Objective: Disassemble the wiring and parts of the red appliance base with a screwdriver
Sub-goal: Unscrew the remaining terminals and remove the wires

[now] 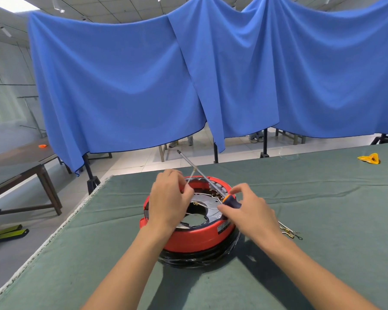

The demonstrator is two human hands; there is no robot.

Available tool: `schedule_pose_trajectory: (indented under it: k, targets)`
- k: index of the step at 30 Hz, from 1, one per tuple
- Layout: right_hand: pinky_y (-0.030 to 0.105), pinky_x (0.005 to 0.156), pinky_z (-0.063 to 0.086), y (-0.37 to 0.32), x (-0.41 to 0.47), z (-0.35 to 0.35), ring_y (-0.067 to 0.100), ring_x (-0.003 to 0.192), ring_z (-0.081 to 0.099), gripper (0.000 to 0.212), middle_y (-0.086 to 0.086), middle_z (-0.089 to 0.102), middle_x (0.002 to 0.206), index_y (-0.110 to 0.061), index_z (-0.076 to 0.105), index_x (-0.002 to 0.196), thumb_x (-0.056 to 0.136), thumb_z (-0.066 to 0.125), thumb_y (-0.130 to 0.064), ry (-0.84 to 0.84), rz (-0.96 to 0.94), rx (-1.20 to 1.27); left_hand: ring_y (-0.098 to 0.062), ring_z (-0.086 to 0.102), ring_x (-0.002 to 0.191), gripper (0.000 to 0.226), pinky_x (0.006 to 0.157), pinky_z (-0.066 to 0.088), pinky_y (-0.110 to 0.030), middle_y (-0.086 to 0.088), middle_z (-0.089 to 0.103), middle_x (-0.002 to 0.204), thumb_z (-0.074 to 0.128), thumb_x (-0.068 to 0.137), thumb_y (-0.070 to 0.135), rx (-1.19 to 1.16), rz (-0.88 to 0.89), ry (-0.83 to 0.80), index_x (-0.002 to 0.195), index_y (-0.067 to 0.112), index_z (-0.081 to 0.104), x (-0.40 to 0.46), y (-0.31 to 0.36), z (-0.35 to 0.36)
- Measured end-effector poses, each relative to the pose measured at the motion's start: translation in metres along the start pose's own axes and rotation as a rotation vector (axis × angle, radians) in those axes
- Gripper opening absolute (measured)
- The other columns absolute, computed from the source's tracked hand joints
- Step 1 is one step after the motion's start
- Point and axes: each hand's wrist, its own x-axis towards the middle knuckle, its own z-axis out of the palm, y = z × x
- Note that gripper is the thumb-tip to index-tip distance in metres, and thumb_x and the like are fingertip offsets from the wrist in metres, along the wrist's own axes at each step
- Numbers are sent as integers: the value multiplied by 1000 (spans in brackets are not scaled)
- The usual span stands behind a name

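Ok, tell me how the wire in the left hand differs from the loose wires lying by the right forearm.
The held wire is pinched by the left hand and rises stiffly above the red base; the loose wires lie flat on the green cloth, apart from the base. Both are thin and pale; the loose ones show metal end terminals.

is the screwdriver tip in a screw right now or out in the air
Out in the air. The right hand holds the screwdriver by its handle, the tip pointing up and away, beyond the red base.
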Motion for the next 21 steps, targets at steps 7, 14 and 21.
schedule_pose_trajectory:
  k: [7, 14, 21]
  targets:
    - [27, 51, 42, -10, 10, -29, 14, 44, 50, 30, -7, 54, 45, -29, 61, 55, 81, 74, -21, -20, -76, 548, -6, 57, 65, 10, 64, 49, -32, 10, 61, 68, 65, 82, 14, -419, -22, 69, 76, 19, 59, -28, 44, 13]
    - [20, 40, 37, -3, 8, -26, 16, 35, 43, 18, 7, 48, 45, 4, 64, 76, 86, 68, -11, -177, -32, 716, -10, 58, 68, 4, 66, 50, -39, 10, 64, 73, 64, 87, 22, -354, 76, -64, 86, 18, 65, -38, 40, 29]
    - [22, 37, 39, -2, 6, -19, 15, 35, 45, 16, 3, 49, 46, -2, 60, 73, 85, 70, -8, -172, 91, 843, -12, 58, 68, 6, 67, 49, -38, 9, 65, 76, 62, 88, 20, -383, 103, -84, 90, 17, 67, -39, 39, 26]
